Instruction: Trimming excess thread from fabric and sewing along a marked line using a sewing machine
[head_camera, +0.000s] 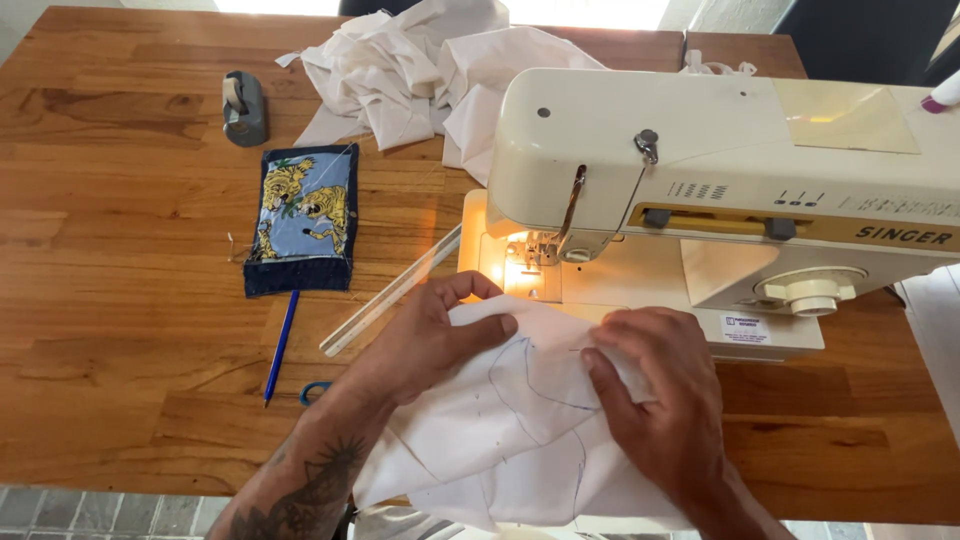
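Wooden table (120, 330) lies bare left of both hands gripping white fabric (520, 420).

sewing machine (720, 190) 1 | tiger-print pouch (302, 220) 1 | blue pen (281, 345) 1 | clear ruler (390, 292) 1 | tape dispenser (243, 108) 1

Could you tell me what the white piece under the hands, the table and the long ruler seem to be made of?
White piece: thin woven cloth, matte; it creases softly under the left hand and right hand. Table: wood, smooth satin finish; grain, knots and joined planks show. Ruler: probably clear plastic, possibly metal; pale and glossy.
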